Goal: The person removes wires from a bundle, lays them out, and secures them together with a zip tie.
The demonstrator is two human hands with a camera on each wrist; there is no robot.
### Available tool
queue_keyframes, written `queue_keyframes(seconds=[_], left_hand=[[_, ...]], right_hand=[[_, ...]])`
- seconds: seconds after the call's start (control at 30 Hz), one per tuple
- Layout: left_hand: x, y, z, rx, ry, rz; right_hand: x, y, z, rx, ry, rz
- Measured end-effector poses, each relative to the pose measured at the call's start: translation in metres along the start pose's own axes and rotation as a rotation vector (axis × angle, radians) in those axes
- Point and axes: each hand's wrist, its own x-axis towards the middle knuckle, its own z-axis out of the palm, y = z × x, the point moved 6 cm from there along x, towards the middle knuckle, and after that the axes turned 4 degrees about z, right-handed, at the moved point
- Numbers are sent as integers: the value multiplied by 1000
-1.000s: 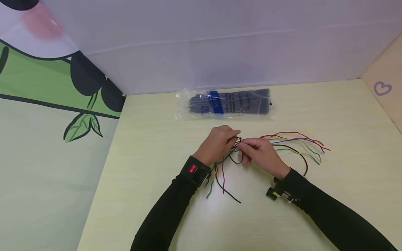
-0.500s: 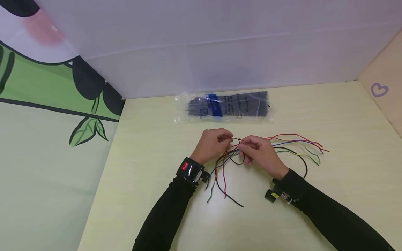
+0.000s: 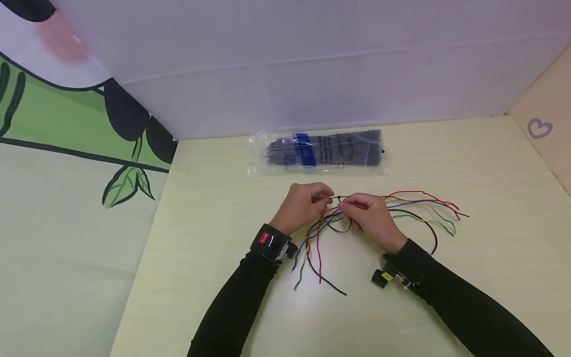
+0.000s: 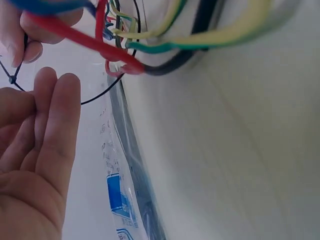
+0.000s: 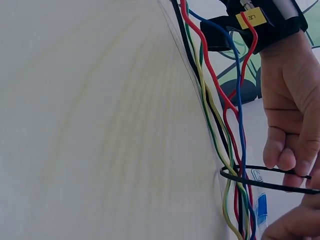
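A bundle of thin wires (image 5: 238, 95) in red, blue, black, green and yellow lies across the table below both hands. Around it runs a wide, slack loop of black cable tie (image 5: 270, 185). My left hand (image 3: 304, 206) pinches one end of the tie between thumb and fingers. From the other side my right hand (image 3: 372, 218) pinches the tie close to its small head, which shows between the hands in the left wrist view, where the tie's head (image 4: 12, 79) has strands leading off it. The fingers partly hide the strap.
Behind the hands lies a clear plastic bag (image 3: 327, 151) of dark cable ties with a blue label. Wire ends fan out to the right and toward the front of the pale table (image 3: 214, 163). A white wall panel (image 3: 312, 89) closes off the back.
My left hand has drawn a little left from the right hand, so a stretch of tie shows between them. The right hand has stayed nearly in place; the loop hangs slightly further right.
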Motion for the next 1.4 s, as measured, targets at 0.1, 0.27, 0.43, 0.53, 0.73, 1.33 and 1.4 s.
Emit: queue_keyframes(seconds=[0.1,0.27,0.43,0.53,0.73,1.33,1.4], left_hand=[[-1,-2,1,-16,-23,-43],[1,0,1,-71,-13,-47],[3,0,1,-60,3,-21],[4,1,2,-44,1,-22],[6,6,2,-27,-38,-37],[5,5,4,-64,-13,-8],[5,8,3,-62,10,8]], right_hand=[[0,0,1,19,-14,10],[0,-1,3,28,-28,12],[-2,1,0,-25,-46,2],[-6,-4,-9,-96,-28,-57],[-12,-46,-21,-412,58,-373],[-12,-58,-5,-722,151,-672],[-12,-57,-4,-718,168,-670]])
